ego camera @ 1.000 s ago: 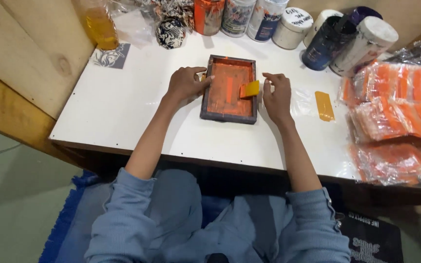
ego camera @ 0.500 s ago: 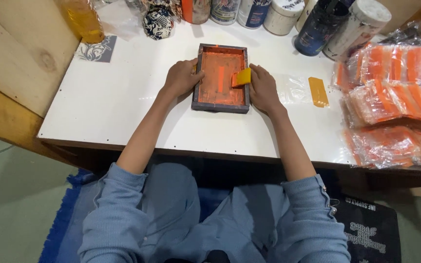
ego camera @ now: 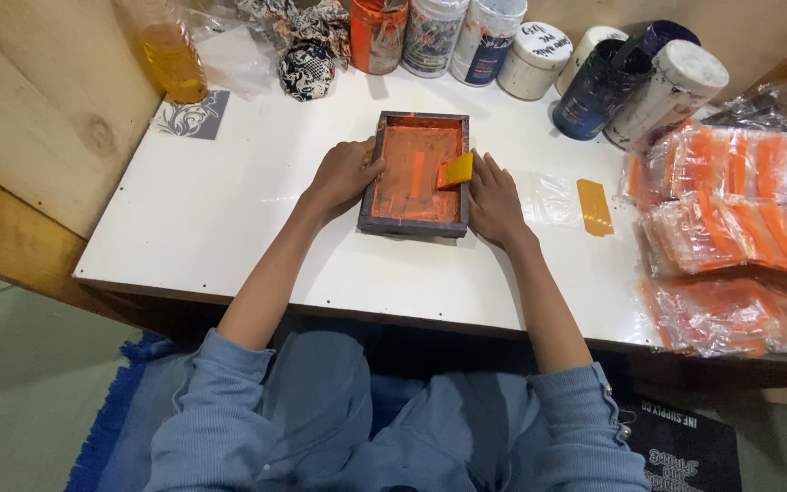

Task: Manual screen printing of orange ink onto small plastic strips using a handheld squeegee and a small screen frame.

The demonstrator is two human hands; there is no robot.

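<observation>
A: Orange ink covers the frame [ego camera: 414, 173], which lies on the white surface [ego camera: 229, 210] right between the hands, long axis running away from the person.

B: Which hand is on what?

A: The left hand [ego camera: 343, 173] curls against the frame's left edge. The right hand [ego camera: 494, 196] presses the right edge and pinches a yellow squeegee [ego camera: 455, 169] tilted over the ink, so it is nearer the mesh.

B: Anything unclear?

A: What lies under the frame is hidden. The packets [ego camera: 740, 219] run off at the right.
</observation>
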